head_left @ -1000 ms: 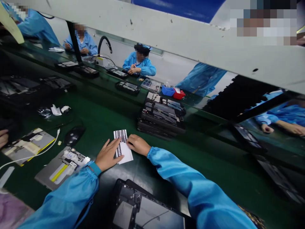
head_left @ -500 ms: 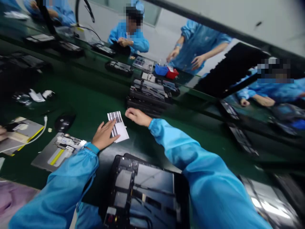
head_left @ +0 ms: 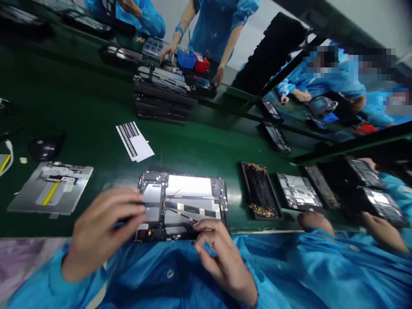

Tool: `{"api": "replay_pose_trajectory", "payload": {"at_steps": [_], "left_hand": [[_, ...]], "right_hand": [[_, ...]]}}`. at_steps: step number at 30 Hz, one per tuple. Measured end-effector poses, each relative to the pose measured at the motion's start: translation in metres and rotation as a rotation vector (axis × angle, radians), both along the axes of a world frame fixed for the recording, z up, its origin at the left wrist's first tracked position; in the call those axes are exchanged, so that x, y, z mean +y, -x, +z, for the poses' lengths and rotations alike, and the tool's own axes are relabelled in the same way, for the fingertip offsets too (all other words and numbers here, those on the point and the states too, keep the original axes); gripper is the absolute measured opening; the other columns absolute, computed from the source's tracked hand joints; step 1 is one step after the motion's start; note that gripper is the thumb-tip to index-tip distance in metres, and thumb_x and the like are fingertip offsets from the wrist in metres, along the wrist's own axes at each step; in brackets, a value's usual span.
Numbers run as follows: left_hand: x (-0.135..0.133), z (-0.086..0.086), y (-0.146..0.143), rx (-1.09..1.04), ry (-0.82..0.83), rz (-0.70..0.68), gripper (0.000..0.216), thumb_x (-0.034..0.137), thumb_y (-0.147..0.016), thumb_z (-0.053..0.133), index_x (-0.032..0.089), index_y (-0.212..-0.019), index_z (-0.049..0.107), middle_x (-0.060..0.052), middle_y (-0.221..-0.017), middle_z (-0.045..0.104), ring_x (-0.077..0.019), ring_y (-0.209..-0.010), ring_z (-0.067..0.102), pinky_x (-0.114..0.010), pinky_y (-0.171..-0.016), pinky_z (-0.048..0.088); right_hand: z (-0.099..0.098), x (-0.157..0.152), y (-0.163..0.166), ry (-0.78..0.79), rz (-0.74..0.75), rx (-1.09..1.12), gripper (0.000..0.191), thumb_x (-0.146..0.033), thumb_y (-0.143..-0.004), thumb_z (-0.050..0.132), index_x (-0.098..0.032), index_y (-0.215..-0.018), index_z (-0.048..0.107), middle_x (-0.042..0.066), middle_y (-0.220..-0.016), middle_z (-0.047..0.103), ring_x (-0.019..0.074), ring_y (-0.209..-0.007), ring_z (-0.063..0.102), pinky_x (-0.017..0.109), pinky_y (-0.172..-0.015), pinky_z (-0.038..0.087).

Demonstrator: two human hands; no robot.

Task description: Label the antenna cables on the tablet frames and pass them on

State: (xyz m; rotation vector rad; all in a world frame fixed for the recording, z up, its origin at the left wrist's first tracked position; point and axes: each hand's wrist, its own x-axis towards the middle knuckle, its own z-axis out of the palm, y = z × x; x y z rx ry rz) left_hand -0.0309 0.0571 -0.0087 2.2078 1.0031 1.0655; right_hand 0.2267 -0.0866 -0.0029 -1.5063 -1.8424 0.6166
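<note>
An opened tablet (head_left: 183, 206) with bare boards and cables lies at the table's front edge. My left hand (head_left: 103, 229), smeared by motion, hovers over its left end with fingers curled round a thin dark thing I cannot name. My right hand (head_left: 225, 257) is at the tablet's lower right edge, fingertips pinched together against it. A white sticker sheet (head_left: 133, 139) with black strips lies on the green mat (head_left: 209, 146) beyond the tablet, clear of both hands.
A grey plate (head_left: 51, 186) and a black round object (head_left: 45, 148) sit at left. Stacked dark trays (head_left: 164, 96) stand behind. A tray of cables (head_left: 259, 191) and more opened devices (head_left: 298, 191) lie right, by a co-worker's hands (head_left: 313, 221).
Both my hands left the sticker sheet and drew back to the opened tablet at the table's edge. The view swung down and to the right.
</note>
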Motion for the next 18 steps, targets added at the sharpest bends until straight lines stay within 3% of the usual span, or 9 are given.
{"api": "replay_pose_trajectory", "payload": {"at_steps": [3, 6, 9, 18], "left_hand": [[-0.05, -0.015, -0.004, 0.126, -0.082, -0.137, 0.02, 0.034, -0.087, 0.07, 0.041, -0.106, 0.073, 0.004, -0.11, 0.076, -0.0257, -0.109, 0.07, -0.047, -0.105, 0.054], [-0.071, -0.036, -0.012, 0.167, -0.163, -0.165, 0.021, 0.024, -0.089, 0.067, 0.032, -0.108, 0.072, 0.0, -0.117, 0.075, -0.024, -0.115, 0.068, -0.042, -0.106, 0.053], [-0.076, -0.047, -0.019, 0.171, -0.204, -0.146, 0.014, 0.02, -0.091, 0.064, 0.026, -0.102, 0.07, -0.004, -0.117, 0.074, -0.0234, -0.116, 0.066, -0.039, -0.107, 0.05], [-0.08, -0.044, -0.026, 0.097, -0.24, -0.115, 0.013, 0.011, -0.095, 0.06, 0.017, -0.101, 0.07, -0.009, -0.113, 0.071, -0.0241, -0.117, 0.062, -0.041, -0.104, 0.046]], "right_hand": [[-0.011, -0.007, 0.02, -0.054, -0.006, -0.055, 0.015, -0.014, -0.097, 0.054, -0.025, -0.107, 0.057, 0.011, -0.109, 0.064, 0.0243, -0.105, 0.064, 0.038, -0.089, 0.057], [-0.014, -0.003, 0.03, -0.103, 0.009, -0.117, 0.016, -0.01, -0.097, 0.053, -0.023, -0.107, 0.057, 0.011, -0.106, 0.065, 0.0231, -0.102, 0.064, 0.037, -0.088, 0.056], [-0.017, 0.003, 0.036, -0.152, 0.005, -0.18, 0.015, -0.01, -0.097, 0.054, -0.022, -0.106, 0.058, 0.01, -0.103, 0.066, 0.0219, -0.098, 0.064, 0.035, -0.085, 0.055], [-0.028, 0.005, 0.039, -0.211, -0.003, -0.28, 0.01, -0.008, -0.095, 0.058, -0.015, -0.102, 0.06, 0.01, -0.101, 0.067, 0.0216, -0.092, 0.061, 0.035, -0.08, 0.052]]}}
